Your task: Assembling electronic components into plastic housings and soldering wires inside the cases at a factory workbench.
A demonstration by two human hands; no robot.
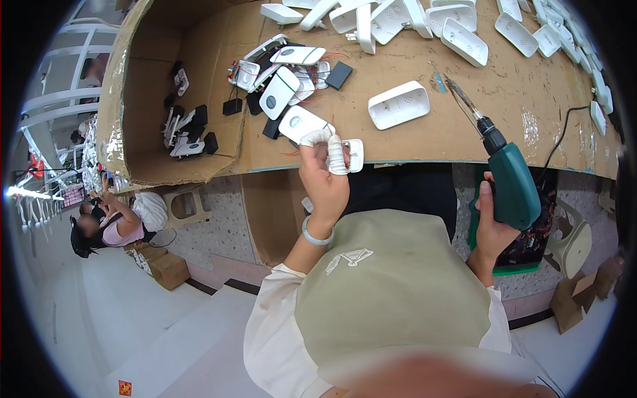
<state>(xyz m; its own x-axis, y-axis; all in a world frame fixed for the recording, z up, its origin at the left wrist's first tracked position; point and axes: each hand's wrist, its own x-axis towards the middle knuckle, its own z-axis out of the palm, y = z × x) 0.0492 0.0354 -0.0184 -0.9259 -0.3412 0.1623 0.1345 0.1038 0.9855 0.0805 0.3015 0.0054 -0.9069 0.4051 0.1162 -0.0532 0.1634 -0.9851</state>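
Observation:
My left hand (322,179), with white wrapping on its fingers, is closed on a small white plastic housing part (356,156) near the cardboard's front edge. Right at its fingertips lies a white oval cover (302,123); whether the fingers touch it I cannot tell. My right hand (492,229) grips the handle of a green pistol-shaped soldering gun (514,186). Its long metal tip points up and away to the left, over the cardboard. Between the hands, farther back, an open white housing shell (399,105) lies with its hollow side up.
A pile of white covers with black blocks and thin wires (282,89) sits left of centre. Several white plug shells (464,41) fill the back. An open cardboard box (133,99) stands left, holding similar parts. A black cable (564,126) runs at right. Another person (119,222) sits far left.

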